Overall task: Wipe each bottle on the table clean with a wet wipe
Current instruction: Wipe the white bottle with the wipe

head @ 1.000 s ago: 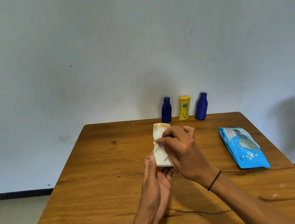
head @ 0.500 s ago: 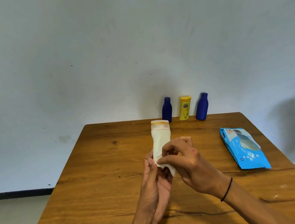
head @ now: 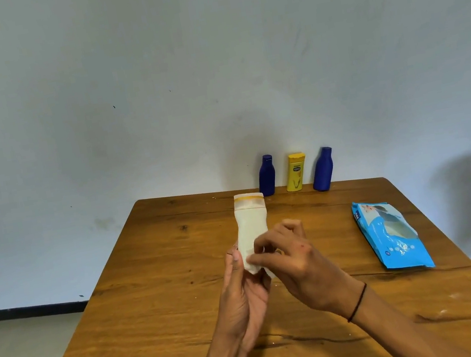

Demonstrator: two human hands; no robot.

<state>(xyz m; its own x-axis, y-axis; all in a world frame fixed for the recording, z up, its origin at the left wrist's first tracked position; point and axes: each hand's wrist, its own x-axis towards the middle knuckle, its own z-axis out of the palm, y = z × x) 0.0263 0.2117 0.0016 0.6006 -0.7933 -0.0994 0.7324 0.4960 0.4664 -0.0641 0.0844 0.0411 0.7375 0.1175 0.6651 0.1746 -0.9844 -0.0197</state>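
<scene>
Left hand (head: 241, 295) grips white bottle (head: 251, 226) (upright); right hand (head: 298, 261) seemingly wiping.

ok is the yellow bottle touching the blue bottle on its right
Apart. The head view shows a strip of white wall between the yellow bottle and the blue bottle to its right; they stand side by side without contact.

Held bottle (head: 251, 225): cream-white body with an orange-yellow band under a pale cap; table (head: 158, 284): warm honey-brown wood with dark grain lines and knots. At the far edge, two deep blue bottles (head: 267, 180) (head: 322, 169) flank a yellow bottle (head: 296, 171) bearing a small dark logo. Wipes pack (head: 391, 234): bright sky blue with a pale picture panel and white dots; wall (head: 210, 73): pale grey-white; wristband (head: 356, 303): black.
</scene>
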